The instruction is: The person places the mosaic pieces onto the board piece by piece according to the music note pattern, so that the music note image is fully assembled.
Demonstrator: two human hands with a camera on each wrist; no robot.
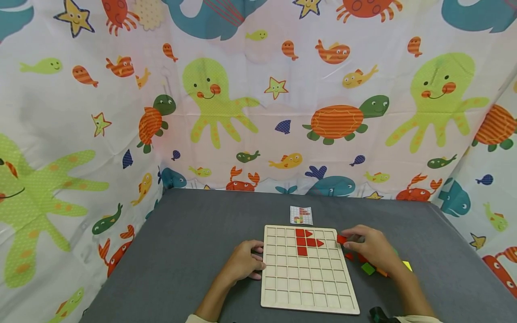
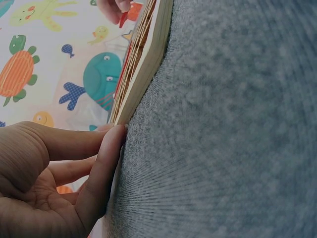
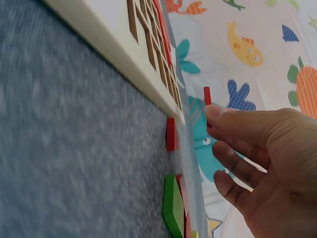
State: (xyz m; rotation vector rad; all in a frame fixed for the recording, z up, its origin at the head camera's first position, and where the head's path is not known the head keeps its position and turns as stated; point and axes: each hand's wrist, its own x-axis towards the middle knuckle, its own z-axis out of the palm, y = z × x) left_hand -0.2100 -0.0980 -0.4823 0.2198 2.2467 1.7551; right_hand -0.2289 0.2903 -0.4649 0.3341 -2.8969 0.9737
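A pale wooden grid board (image 1: pixel 282 287) lies on the grey table. Set into its upper squares are red square tiles (image 1: pixel 301 242) and two red triangles (image 1: pixel 320 242). My left hand (image 1: pixel 243 262) holds the board's left edge, thumb and finger meeting at the rim in the left wrist view. Beyond the board's upper right corner, my right hand (image 1: pixel 373 246) pinches a red tile (image 3: pixel 207 94) between thumb and finger, raised above the table. Its other fingers are loosely bent. Below it lie a red triangle (image 1: pixel 349 256) and a green tile (image 1: pixel 368 268).
A small pattern card (image 1: pixel 301 215) with a coloured grid lies behind the board. Orange (image 1: pixel 381 272) and yellow (image 1: pixel 407 265) pieces are partly hidden by the right forearm. A dark object (image 1: pixel 379 314) shows at the front edge. Sea-animal cloth (image 1: pixel 246 89) hangs around the table.
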